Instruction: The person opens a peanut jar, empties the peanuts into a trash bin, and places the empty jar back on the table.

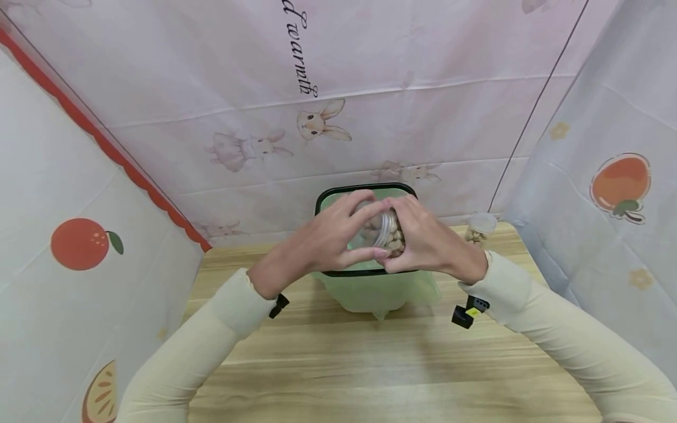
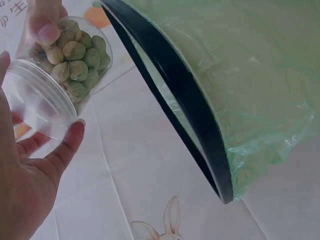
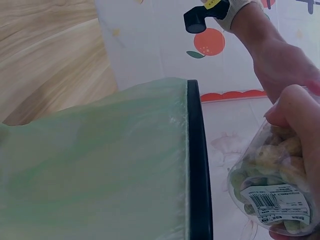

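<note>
Clear plastic jar (image 1: 395,241), approx. cylindrical w/ smooth shiny walls, full of rounded, lumpy tan-to-greenish pcs (image 2: 77,52) & bearing a white label (image 3: 277,204) w/ barcode, is tipped on its side over the bin's mouth in the head view, R hand (image 1: 423,232) grasping its body, L hand (image 1: 335,235) w/ thumb & fingers curled round the see-through round lid (image 2: 42,100) at its end. Bin (image 1: 365,272) has a smooth black rim & thin, crinkly pale-green plastic liner (image 3: 100,175) hanging outside, stands on wood-grain tabletop (image 1: 370,364); 2nd jar (image 1: 482,223), also w/ tan pcs, sits nr back R corner.
</note>
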{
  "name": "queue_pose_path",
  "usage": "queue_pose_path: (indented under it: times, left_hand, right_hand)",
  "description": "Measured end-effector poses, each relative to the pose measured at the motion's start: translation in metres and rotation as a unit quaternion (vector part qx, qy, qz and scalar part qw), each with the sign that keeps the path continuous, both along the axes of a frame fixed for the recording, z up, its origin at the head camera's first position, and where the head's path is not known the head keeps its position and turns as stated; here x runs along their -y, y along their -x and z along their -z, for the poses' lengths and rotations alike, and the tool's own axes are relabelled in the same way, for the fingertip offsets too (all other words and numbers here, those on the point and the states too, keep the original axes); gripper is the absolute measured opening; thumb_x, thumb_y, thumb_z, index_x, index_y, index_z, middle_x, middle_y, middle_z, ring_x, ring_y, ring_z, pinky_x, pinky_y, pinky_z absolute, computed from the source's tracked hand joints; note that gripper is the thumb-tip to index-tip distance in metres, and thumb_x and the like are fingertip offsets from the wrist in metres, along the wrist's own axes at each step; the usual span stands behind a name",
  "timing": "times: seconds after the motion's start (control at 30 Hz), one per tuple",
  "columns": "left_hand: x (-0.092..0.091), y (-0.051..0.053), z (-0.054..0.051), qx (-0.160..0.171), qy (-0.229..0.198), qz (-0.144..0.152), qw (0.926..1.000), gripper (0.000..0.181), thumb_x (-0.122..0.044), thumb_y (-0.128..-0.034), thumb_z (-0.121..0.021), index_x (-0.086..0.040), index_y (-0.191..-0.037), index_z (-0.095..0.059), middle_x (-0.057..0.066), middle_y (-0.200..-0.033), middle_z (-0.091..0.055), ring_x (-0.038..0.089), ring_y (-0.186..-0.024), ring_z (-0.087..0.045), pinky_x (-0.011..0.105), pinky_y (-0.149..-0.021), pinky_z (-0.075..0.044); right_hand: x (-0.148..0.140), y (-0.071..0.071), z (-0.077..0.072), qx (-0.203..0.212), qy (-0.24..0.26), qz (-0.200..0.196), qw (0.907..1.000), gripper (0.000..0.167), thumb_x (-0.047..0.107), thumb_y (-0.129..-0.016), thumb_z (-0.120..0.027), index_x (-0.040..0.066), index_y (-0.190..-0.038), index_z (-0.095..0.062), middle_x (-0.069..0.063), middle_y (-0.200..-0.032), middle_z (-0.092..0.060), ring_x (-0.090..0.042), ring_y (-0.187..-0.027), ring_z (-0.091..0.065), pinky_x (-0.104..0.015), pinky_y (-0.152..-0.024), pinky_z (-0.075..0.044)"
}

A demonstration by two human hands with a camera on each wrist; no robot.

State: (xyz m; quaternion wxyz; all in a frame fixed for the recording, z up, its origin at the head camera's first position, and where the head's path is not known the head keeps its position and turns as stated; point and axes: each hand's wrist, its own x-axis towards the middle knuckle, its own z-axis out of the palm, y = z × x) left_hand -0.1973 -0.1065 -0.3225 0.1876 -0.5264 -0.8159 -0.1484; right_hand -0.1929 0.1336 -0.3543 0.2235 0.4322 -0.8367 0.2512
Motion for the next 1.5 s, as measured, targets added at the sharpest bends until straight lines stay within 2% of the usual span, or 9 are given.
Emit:
queue_pose_path:
  times: [0.17,0.33,0.47,0.6,0.8,0.9,1.1,1.3,1.5]
  left_hand:
    - [-0.002,-0.005,-0.005,0.042,0.024,-0.062,0.9969,0.084,-0.058,-0.0886,-0.073,-0.016,-0.155,-0.043,0.013,-0.141,-0.052,0.022,-0.108,-0.063,0.038,-0.089,-0.058]
    - [-0.002,-0.008,-0.009,0.055,0.045,-0.082,0.9941,0.111,-0.068,-0.0797,-0.076,-0.019,-0.165,-0.024,0.014,-0.152,-0.045,0.020,-0.098,-0.064,0.037,-0.078,-0.058]
    - [0.001,-0.007,-0.008,0.052,0.045,-0.068,0.9954,0.125,-0.072,-0.0742,-0.078,-0.019,-0.167,-0.014,0.015,-0.166,-0.030,0.028,-0.122,-0.062,0.041,-0.085,-0.059]
    - [0.006,-0.004,-0.005,0.046,0.033,-0.024,0.9981,0.116,-0.067,-0.0781,-0.078,-0.021,-0.166,-0.019,0.013,-0.173,-0.018,0.033,-0.148,-0.045,0.049,-0.103,-0.054]
    - [0.010,0.002,0.000,0.014,0.002,0.068,0.9976,0.095,-0.042,-0.0804,-0.088,-0.016,-0.157,-0.039,0.018,-0.169,-0.027,0.030,-0.154,-0.036,0.047,-0.120,-0.041]
    - [0.011,0.002,0.000,0.005,0.002,0.089,0.9960,0.088,-0.032,-0.0797,-0.090,-0.016,-0.154,-0.046,0.016,-0.166,-0.035,0.029,-0.151,-0.039,0.045,-0.122,-0.039]
    - [0.010,0.002,-0.001,0.003,0.008,0.084,0.9964,0.082,-0.029,-0.0821,-0.088,-0.016,-0.153,-0.049,0.011,-0.160,-0.046,0.029,-0.140,-0.049,0.043,-0.117,-0.043]
    - [0.006,0.003,-0.001,0.002,-0.002,0.076,0.9971,0.080,-0.040,-0.0875,-0.081,-0.011,-0.154,-0.047,0.014,-0.156,-0.048,0.028,-0.133,-0.052,0.043,-0.111,-0.046]
    - [0.002,0.002,0.000,-0.001,-0.008,0.030,0.9995,0.082,-0.052,-0.0907,-0.074,-0.012,-0.156,-0.042,0.016,-0.142,-0.052,0.025,-0.117,-0.058,0.039,-0.097,-0.054]
  right_hand:
    - [0.000,-0.003,-0.002,0.016,-0.010,0.008,0.9998,0.088,0.036,-0.069,-0.080,-0.003,-0.141,-0.046,-0.014,-0.121,-0.060,-0.026,-0.106,-0.055,-0.041,-0.083,-0.054]
    - [-0.001,-0.003,-0.001,0.010,-0.015,0.005,0.9998,0.097,0.041,-0.069,-0.086,-0.007,-0.141,-0.044,-0.018,-0.124,-0.060,-0.031,-0.110,-0.055,-0.045,-0.089,-0.054]
    - [-0.002,-0.001,-0.001,0.002,-0.004,-0.003,1.0000,0.096,0.037,-0.067,-0.088,-0.008,-0.141,-0.045,-0.019,-0.126,-0.059,-0.033,-0.112,-0.056,-0.048,-0.092,-0.053]
    - [-0.002,-0.001,0.000,-0.007,-0.003,-0.005,1.0000,0.093,0.031,-0.065,-0.085,-0.005,-0.140,-0.045,-0.016,-0.120,-0.059,-0.031,-0.109,-0.056,-0.046,-0.088,-0.054]
    - [-0.001,-0.002,0.000,-0.006,-0.009,-0.010,0.9999,0.086,0.030,-0.067,-0.084,-0.003,-0.137,-0.047,-0.016,-0.122,-0.059,-0.030,-0.110,-0.056,-0.045,-0.088,-0.056]
    - [-0.002,-0.003,0.000,0.002,-0.014,-0.005,0.9999,0.088,0.032,-0.068,-0.084,-0.002,-0.140,-0.045,-0.014,-0.120,-0.059,-0.028,-0.109,-0.055,-0.042,-0.086,-0.056]
    - [-0.003,-0.003,0.001,0.003,-0.014,-0.010,0.9999,0.089,0.031,-0.069,-0.083,0.000,-0.143,-0.045,-0.014,-0.124,-0.059,-0.028,-0.111,-0.055,-0.047,-0.093,-0.053]
    - [-0.003,-0.001,0.002,-0.003,-0.007,-0.011,0.9999,0.093,0.033,-0.067,-0.084,-0.001,-0.144,-0.045,-0.015,-0.130,-0.059,-0.030,-0.114,-0.056,-0.048,-0.094,-0.054]
    - [-0.002,-0.004,0.002,0.019,-0.007,0.004,0.9998,0.088,0.034,-0.068,-0.081,-0.002,-0.141,-0.046,-0.015,-0.125,-0.060,-0.028,-0.110,-0.055,-0.044,-0.088,-0.054]
